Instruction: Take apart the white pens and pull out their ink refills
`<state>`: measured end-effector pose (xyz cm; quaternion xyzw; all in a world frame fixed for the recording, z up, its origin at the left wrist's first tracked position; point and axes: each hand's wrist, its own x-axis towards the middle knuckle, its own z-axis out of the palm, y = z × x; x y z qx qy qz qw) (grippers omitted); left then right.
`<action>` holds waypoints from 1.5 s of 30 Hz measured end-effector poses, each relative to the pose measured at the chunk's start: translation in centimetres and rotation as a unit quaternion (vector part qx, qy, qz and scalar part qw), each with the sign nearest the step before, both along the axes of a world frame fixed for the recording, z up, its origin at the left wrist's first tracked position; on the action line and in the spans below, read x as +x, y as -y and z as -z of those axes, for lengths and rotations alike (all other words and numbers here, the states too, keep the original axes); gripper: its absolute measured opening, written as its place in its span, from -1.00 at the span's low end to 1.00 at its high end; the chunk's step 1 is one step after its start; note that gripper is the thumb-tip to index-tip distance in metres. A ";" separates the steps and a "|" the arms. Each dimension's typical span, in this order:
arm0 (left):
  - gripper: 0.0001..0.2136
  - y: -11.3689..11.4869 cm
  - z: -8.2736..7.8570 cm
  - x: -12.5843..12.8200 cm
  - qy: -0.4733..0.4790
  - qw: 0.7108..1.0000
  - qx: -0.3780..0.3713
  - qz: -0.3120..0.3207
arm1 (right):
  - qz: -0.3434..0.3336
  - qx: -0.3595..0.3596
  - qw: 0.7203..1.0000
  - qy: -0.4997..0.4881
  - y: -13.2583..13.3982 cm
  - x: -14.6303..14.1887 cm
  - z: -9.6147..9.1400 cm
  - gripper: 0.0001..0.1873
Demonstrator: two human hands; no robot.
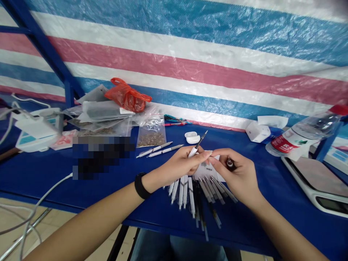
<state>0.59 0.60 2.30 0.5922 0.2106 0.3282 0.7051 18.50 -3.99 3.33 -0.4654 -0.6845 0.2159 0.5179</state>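
Observation:
My left hand (176,163) is shut on a white retractable pen (194,151), whose dark metal tip points up and away from me. My right hand (237,174) pinches a short dark pen part (230,164) between thumb and fingers, and its fingertips nearly meet the left fingers. Below both hands, several white and dark pens (197,194) lie fanned out on a printed paper sheet (208,170). Two more white pens (159,149) rest on the blue table (54,177) beyond my left hand.
A clear bag of brown granules (151,135), a white earbud case (192,137) and a red plastic bag (127,96) lie beyond the pens. At the right stand a water bottle (301,136) and a digital scale (318,185). A pixelated patch (103,157) hides part of the table.

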 end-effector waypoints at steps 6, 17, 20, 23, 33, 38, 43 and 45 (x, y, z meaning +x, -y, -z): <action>-0.49 0.2 -0.3 -0.2 -0.004 0.995 -0.031 0.096 | 0.005 -0.026 0.989 -0.149 -0.4 0.8 0.3 -0.93; -0.45 0.6 -0.6 -0.3 -0.066 0.981 -0.072 0.167 | -0.016 -0.034 0.968 -0.247 -0.4 1.1 -0.7 -0.96; -0.45 0.6 -0.7 -0.4 -0.064 0.980 -0.073 0.173 | -0.015 -0.037 0.971 -0.237 -0.4 1.3 -0.5 -0.96; -0.46 0.6 -0.7 -0.4 -0.061 0.981 -0.071 0.171 | -0.011 -0.036 0.972 -0.231 -0.5 1.3 -0.5 -0.97; -0.48 0.5 -0.6 -0.3 -0.052 0.982 -0.068 0.170 | -0.007 -0.035 0.971 -0.237 -0.5 1.4 -0.7 -0.93; -0.48 0.5 -0.5 -0.3 -0.054 0.982 -0.067 0.167 | -0.008 -0.034 0.969 -0.244 -0.5 1.4 -0.7 -0.94; -0.47 0.5 -0.5 -0.3 -0.059 0.982 -0.069 0.165 | -0.017 -0.043 0.972 -0.232 -0.4 1.5 -0.6 -0.94; -0.48 0.5 -0.5 -0.3 -0.062 0.982 -0.072 0.163 | -0.022 -0.055 0.975 -0.216 -0.4 1.6 -0.5 -0.94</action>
